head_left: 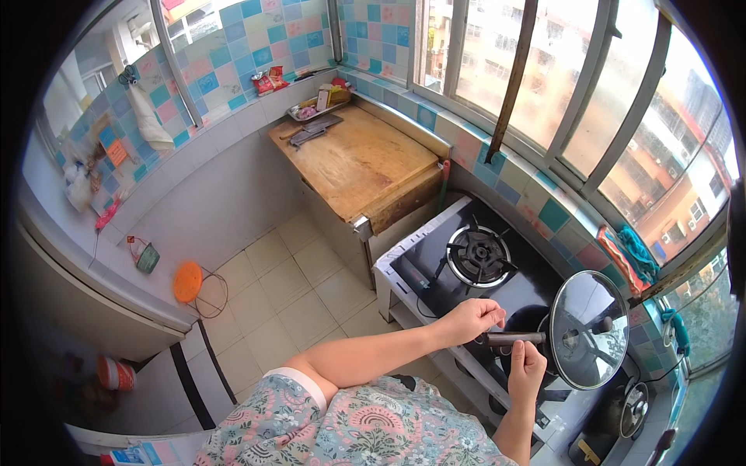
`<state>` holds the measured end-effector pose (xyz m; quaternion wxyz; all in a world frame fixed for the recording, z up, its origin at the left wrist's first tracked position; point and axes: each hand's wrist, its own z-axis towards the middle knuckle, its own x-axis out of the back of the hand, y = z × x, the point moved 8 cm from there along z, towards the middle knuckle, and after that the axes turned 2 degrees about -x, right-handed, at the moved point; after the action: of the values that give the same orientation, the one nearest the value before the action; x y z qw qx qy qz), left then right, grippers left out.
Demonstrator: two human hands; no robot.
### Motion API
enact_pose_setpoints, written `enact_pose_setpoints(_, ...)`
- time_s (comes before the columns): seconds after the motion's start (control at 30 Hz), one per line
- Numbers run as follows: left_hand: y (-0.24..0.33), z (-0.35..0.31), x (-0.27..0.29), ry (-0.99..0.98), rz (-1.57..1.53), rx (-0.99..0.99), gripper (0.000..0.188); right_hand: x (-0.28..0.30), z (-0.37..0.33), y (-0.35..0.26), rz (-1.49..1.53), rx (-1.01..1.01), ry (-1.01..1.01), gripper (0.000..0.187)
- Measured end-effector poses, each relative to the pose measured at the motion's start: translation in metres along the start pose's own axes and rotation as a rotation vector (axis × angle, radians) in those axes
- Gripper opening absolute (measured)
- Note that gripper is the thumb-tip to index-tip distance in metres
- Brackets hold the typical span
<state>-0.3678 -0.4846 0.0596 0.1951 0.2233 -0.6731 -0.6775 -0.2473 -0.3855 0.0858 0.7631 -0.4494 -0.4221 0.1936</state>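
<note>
Two hands: both at the pan, apart from each other (clock centred on the pan, 12 = top of the view).
Left hand (480, 317): out around 9, fingers curled in, right by the handle's outer end. Can't tell if it's clamped on anything.
Right hand (528, 367): around 7, thumb up, just under the handle. Looks like it's touching, but I can't tell if it's a real grip.
Handle (513, 339): sticks out at 9, probably so it can be grabbed away from the heat.
Pan (531, 318): on the stove (416, 258), mostly hidden by its lid. Can't see what's under it, but I'd guess a second burner.
Lid (575, 349): glass, knob toward 3. My guess is glass lets you peek in. Can't tell if it's seated flat.
Burner (480, 256): at 11, bare, so its metal supports are showing.
Pot (636, 408): down at 4, also glass-lidded, probably parked there to stay off the cooking spots.
Tabletop (373, 167): wooden, between 10 and 11, close to the stove, handy for chopping I reckon.
Cleaver (311, 134): on the tabletop's own 10 side, likely pushed back for elbow room.
Cloths (631, 252): between 1 and 2 by the window, maybe airing out.
</note>
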Motion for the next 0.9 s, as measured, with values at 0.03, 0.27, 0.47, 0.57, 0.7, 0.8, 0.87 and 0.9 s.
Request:
enact_pose_setpoints(0.03, -0.004, -0.012, 0.031, 0.006, -0.004, -0.023, 0.026, -0.035, 0.005, -0.014, 0.001, 0.005, -0.043, 0.042)
enact_pose_setpoints(0.27, -0.023, -0.090, 0.208, 0.259, 0.112, 0.082, 0.024, -0.218, 0.043, -0.084, -0.141, 0.061, -0.289, 0.040)
enact_pose_setpoints(0.47, -0.076, -0.120, 0.291, 0.377, 0.050, 0.236, 0.019, -0.299, 0.072, -0.079, -0.191, 0.095, -0.363, 0.026)
enact_pose_setpoints(0.57, -0.095, -0.123, 0.320, 0.442, 0.014, 0.306, 0.017, -0.324, 0.095, -0.078, -0.163, 0.033, -0.379, 0.017)
enact_pose_setpoints(0.7, -0.092, -0.112, 0.366, 0.514, 0.062, 0.357, 0.017, -0.366, 0.138, -0.080, -0.064, 0.159, -0.406, 0.020)
enact_pose_setpoints(0.8, -0.081, -0.100, 0.414, 0.681, 0.232, 0.149, 0.022, -0.412, 0.178, -0.088, 0.113, 0.187, -0.381, 0.024)
enact_pose_setpoints(0.87, -0.056, -0.083, 0.436, 0.694, 0.412, 0.059, 0.024, -0.437, 0.201, -0.110, 0.192, 0.057, -0.516, 0.030)
enact_pose_setpoints(0.9, -0.044, -0.072, 0.447, 0.695, 0.502, 0.015, 0.025, -0.449, 0.211, -0.115, 0.173, 0.179, -0.523, 0.032)
